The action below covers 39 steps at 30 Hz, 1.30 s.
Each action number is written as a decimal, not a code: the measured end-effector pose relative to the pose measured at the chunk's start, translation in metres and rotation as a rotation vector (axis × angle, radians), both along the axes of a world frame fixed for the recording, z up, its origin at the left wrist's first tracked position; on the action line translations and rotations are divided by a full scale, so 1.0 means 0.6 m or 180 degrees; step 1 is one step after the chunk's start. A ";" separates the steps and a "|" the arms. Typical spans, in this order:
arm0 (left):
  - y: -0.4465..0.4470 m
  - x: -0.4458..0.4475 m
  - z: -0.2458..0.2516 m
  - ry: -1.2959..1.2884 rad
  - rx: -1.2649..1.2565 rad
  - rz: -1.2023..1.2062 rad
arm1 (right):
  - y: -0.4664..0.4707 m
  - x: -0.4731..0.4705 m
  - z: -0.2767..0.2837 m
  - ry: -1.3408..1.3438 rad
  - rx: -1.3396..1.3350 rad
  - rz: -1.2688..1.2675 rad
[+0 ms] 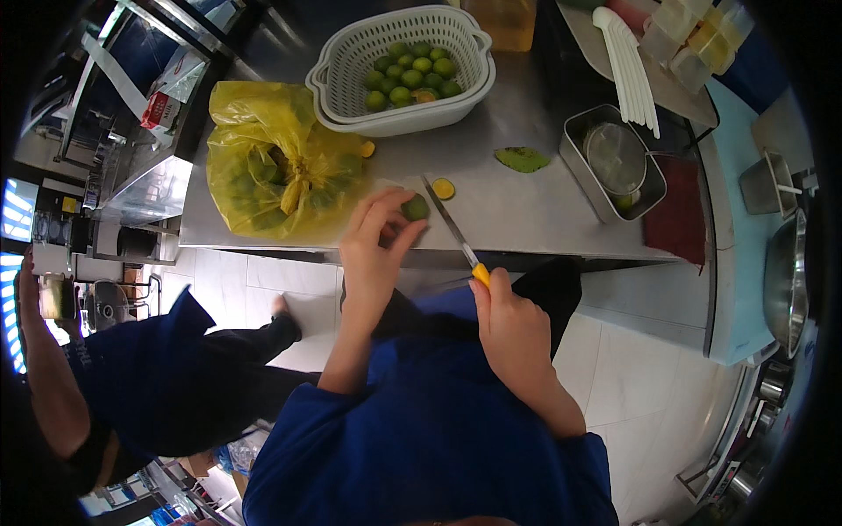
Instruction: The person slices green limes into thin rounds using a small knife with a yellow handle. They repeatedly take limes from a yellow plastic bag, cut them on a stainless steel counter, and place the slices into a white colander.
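Observation:
My left hand point(381, 230) holds a small green citrus fruit point(415, 208) between its fingertips, near the front edge of the steel counter point(559, 237). In my right hand point(506, 315) is the yellow handle of a knife point(454, 227), its blade reaching over the counter just right of the fruit. A cut citrus piece point(443, 189) with its yellow-orange inside showing lies beside the blade, and another piece point(368, 149) lies by the yellow plastic bag point(263, 197). Behind, a white plastic basket point(401, 121) holds several green citrus fruits point(412, 79).
A green leaf point(523, 159) lies on the counter. To the right stand a rectangular metal container point(585, 184) with a strainer point(615, 158) in it, a dark red cloth point(674, 210) and white plastic spoons point(625, 72). At left, close by, another person point(151, 381) in dark clothes stands.

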<state>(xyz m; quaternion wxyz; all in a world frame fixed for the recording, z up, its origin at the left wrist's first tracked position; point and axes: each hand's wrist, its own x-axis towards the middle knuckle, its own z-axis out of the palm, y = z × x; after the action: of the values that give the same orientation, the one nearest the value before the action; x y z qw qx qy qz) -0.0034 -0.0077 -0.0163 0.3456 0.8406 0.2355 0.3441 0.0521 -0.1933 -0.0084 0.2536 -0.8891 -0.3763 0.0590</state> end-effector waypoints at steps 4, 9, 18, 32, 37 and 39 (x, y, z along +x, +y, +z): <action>0.003 -0.002 0.000 0.0011 -0.0149 0.0081 | 0.012 -0.008 -0.004 -0.0135 0.0044 -0.0024; 0.000 -0.001 0.000 0.0065 -0.0106 0.0216 | 0.023 -0.014 -0.010 -0.0480 -0.0041 -0.0050; 0.010 0.000 -0.005 0.0066 0.0002 0.0295 | 0.030 -0.016 -0.009 -0.0759 -0.0222 0.0037; 0.018 0.001 0.004 0.0148 0.0229 -0.0023 | 0.101 0.019 0.017 -0.0485 -0.0308 0.0262; 0.014 0.000 0.004 0.0150 0.0144 0.0087 | 0.110 0.014 0.027 -0.0305 -0.0266 0.0149; 0.015 0.000 0.004 0.0153 0.0160 0.0125 | 0.093 0.003 0.035 -0.0228 -0.0448 0.0165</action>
<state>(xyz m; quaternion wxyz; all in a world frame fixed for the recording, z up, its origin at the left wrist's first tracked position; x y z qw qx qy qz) -0.0033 0.0013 -0.0138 0.3117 0.8523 0.2515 0.3364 0.0540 -0.1377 0.0124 0.1752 -0.8963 -0.4030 0.0600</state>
